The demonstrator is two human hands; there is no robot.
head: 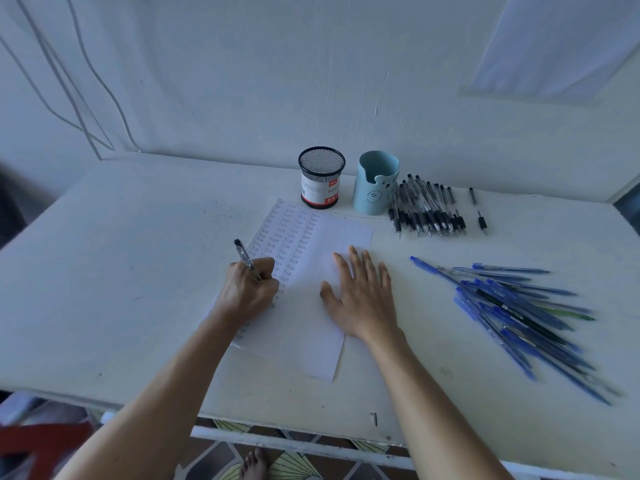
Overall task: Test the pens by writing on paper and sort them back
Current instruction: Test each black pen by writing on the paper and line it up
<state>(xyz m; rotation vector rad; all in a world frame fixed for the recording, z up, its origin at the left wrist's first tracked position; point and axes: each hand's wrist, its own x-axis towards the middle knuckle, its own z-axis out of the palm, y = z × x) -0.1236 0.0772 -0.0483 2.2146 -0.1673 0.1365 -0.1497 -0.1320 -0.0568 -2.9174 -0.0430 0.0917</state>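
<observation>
— Where is the pen (246,258) being tested?
— At the paper's (304,341) nine o'clock edge, pinched low on its barrel by the curled left grip (249,289). The right grip (360,299) is laid flat on the sheet, fingers spread.
— How is it expected to handle?
— Light, stiff, slick plastic is judged; best taken low, near the tip.

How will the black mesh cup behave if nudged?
The black mesh cup looks empty, so probably light and easily slid. Upright and taller than wide, it might tip from a high nudge, then roll on its round wall.
</observation>
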